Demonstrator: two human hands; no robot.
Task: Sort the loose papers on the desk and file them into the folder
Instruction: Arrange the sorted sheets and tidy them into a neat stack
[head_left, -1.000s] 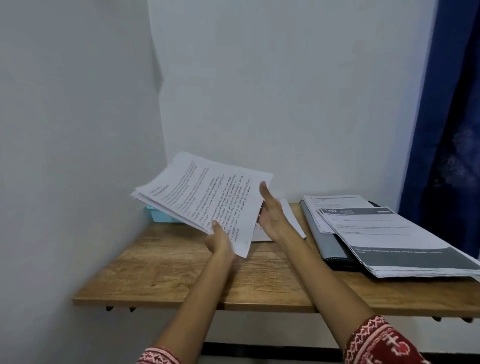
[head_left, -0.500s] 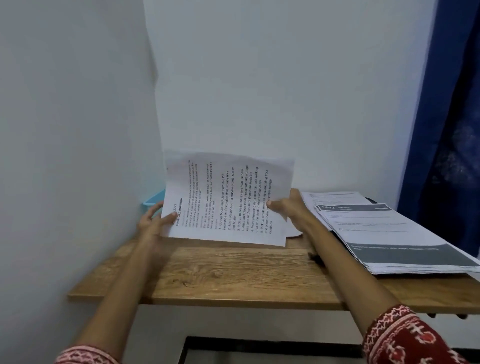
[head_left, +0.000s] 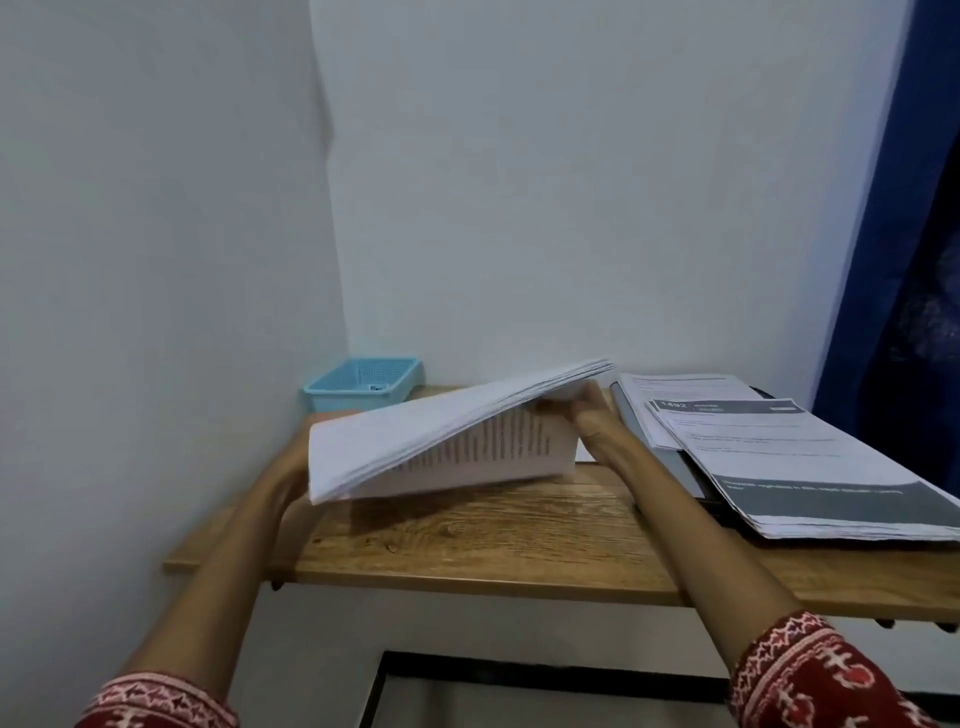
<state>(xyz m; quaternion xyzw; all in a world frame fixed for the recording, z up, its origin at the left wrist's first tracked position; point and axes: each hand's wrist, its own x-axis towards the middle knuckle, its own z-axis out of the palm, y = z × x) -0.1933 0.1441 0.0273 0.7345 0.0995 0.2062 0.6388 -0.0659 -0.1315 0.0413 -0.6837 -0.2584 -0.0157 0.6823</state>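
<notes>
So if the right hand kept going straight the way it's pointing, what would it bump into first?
Probably the white wall behind the wooden desk. The right hand, holding the stack of white printed papers, points up and away toward it. Nothing shows in between, though depth is hard to judge.

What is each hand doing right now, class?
Left hand: mostly hidden behind the stack of papers; grip cannot be told.
Right hand: grips the stack's right end.

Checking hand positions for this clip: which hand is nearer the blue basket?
Left. The left hand holds the paper stack just in front of the blue basket; the right hand grips the stack's far-right end, farther away.
</notes>
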